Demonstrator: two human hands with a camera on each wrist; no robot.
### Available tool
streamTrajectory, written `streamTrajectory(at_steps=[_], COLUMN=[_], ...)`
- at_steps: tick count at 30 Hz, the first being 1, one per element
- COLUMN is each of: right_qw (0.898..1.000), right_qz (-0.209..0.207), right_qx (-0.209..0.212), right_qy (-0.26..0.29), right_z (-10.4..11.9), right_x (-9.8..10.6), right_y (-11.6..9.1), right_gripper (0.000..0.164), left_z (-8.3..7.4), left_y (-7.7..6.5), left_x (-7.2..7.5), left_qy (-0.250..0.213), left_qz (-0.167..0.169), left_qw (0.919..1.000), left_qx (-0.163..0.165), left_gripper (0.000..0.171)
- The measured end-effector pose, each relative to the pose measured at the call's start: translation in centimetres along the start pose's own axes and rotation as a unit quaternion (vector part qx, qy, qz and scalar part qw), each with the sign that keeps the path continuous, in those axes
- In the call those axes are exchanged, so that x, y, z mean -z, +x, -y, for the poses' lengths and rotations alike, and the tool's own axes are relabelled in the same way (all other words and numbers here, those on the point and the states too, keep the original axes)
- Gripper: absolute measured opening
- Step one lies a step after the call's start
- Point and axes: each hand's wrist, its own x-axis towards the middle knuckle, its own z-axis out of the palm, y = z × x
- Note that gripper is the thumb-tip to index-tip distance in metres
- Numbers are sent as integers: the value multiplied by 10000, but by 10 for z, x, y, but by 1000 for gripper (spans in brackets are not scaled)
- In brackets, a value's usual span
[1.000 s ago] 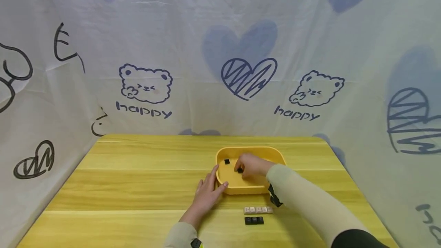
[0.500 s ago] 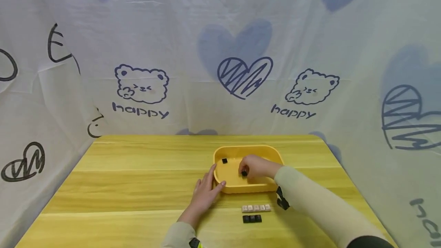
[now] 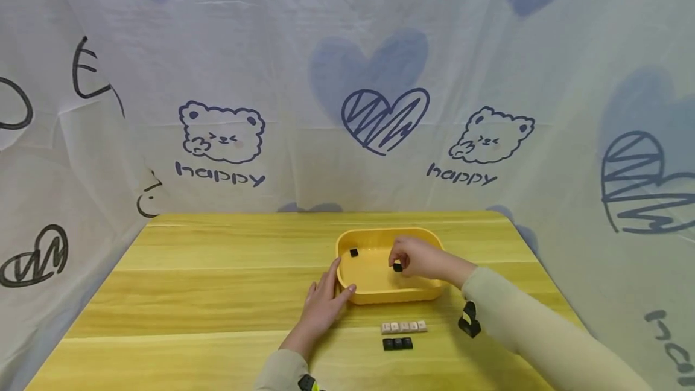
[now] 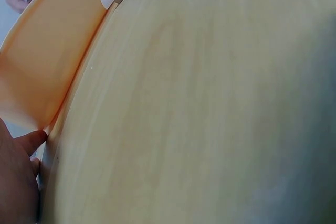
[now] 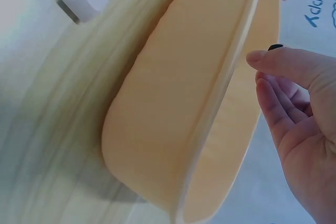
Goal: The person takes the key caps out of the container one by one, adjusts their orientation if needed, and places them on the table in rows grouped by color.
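My right hand (image 3: 420, 256) pinches a black keycap (image 3: 398, 267) over the yellow tray (image 3: 391, 297). In the right wrist view a dark edge of the keycap (image 5: 275, 47) shows behind the thumb, above the tray's rim. Another black keycap (image 3: 354, 253) lies inside the tray, toward its far left corner. My left hand (image 3: 323, 306) rests at the tray's left end with fingers straight along the side and the thumb at the near left corner. The left wrist view shows the thumb's tip against the tray's wall (image 4: 58, 40).
In front of the tray, a row of several whitish keycaps (image 3: 404, 327) lies on the wooden table (image 3: 217, 294). Just nearer is a row of three black keycaps (image 3: 397, 344). A printed cloth (image 3: 304, 107) hangs behind the table.
My right hand has moved to the right and up inside the tray with the black keycap pinched in its fingers. The left hand keeps its place on the tray.
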Motion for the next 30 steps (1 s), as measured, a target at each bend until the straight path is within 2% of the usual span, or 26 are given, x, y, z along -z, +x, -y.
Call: streamTrajectory(at_steps=[7,20,30], right_qw=[9996,9968,9838], right_qz=[-282,-493,-568], right_qx=[-21,-149,-401], right_qy=[43,612,1652], right_z=[6,14,12], right_x=[-1,-8,-26], right_y=[-25,-70,-94], right_gripper=[22,23,22], left_z=[-2,-2,-2], left_y=[-1,0,1], left_x=[-1,0,1], left_qy=[-25,-51,17], left_qz=[19,6,14], left_qw=[10000,10000,10000], left_qx=[14,25,58], left_gripper=[72,72,73])
